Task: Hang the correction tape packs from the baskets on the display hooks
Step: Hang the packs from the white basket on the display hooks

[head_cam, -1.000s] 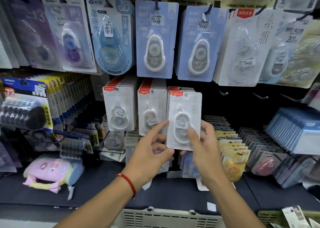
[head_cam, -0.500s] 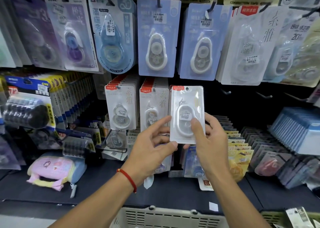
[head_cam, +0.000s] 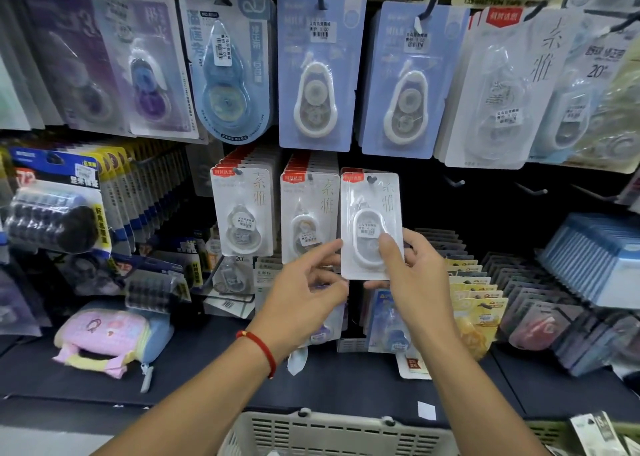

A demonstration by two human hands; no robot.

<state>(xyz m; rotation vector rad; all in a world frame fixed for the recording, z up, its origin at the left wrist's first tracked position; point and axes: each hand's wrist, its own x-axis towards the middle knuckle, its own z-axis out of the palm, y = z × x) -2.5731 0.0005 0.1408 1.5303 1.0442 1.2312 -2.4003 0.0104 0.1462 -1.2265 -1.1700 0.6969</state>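
A right hand (head_cam: 420,282) grips a white correction tape pack (head_cam: 371,225) at the third of three matching hook rows; the left hand (head_cam: 304,300), at nine o'clock, hovers with relaxed fingers. Two baskets (head_cam: 332,433) are cut off at six o'clock.

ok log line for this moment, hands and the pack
step: hanging pack | right hand: pinches white correction tape pack at third hook | left hand: fingertip at pack's left edge, holds nothing | basket: below
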